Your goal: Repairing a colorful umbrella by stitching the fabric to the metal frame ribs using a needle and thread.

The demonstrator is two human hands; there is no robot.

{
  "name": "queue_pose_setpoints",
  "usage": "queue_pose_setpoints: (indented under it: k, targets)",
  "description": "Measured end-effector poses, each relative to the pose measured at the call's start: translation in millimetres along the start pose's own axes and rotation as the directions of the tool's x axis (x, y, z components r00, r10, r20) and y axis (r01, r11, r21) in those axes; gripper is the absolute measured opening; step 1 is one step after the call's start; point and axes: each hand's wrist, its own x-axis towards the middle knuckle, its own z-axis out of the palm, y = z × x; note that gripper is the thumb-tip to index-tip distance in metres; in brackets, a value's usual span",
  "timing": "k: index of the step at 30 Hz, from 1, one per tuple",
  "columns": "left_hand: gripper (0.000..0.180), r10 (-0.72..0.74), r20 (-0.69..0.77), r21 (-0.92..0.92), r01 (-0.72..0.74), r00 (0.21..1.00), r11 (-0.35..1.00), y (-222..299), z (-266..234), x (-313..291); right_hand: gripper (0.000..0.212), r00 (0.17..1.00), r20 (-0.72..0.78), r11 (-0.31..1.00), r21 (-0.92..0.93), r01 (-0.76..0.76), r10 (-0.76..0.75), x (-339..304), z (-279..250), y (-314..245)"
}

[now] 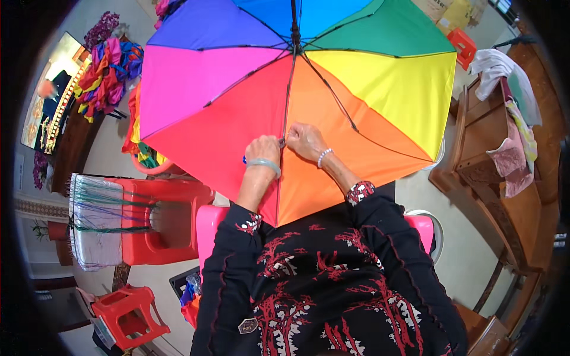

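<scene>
An opened rainbow umbrella (380,89) spreads across my lap with its inside facing me. Its dark shaft (295,26) and black ribs meet near the top. At the seam between the red and orange panels, my left hand (263,149) is closed on an umbrella rib (288,98), with a small dark joint at its fingertips. Something small and blue peeks out beside this hand. My right hand (306,141) is curled into a pinch just right of the same rib; what its fingers hold, if anything, is too small to make out.
To the left, a red stool (160,237) bears a white-wrapped bundle (98,222) with dark and green strands. A smaller red stool (130,317) stands nearer. Colourful folded fabric (107,74) is heaped at the far left. Carved wooden furniture (475,154) draped with cloths stands right.
</scene>
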Motion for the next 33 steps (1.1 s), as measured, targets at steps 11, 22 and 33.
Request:
queue_pose_setpoints:
  k: [11, 22, 33]
  targets:
    - [0.021, -0.002, -0.005, -0.140, 0.001, 1.000, 0.990, -2.9, 10.8, 9.5, 0.021, 1.000, 0.018, 1.000, 0.021, -0.003, 0.003, 6.1, -3.2, -7.4]
    - [0.033, 0.217, 0.372, -0.111, -0.188, 0.903, 0.976, -44.4, -21.7, 37.7, 0.012, 0.948, -0.143, 0.955, -0.131, 0.266, -0.284, 8.8, -108.8, -94.2]
    - [0.027, -0.060, 0.204, -0.031, 0.068, 0.977, 0.997, -113.0, -33.0, 71.6, 0.015, 0.667, -0.733, 0.497, -0.631, -0.595, -0.132, -39.0, -293.9, -15.3]
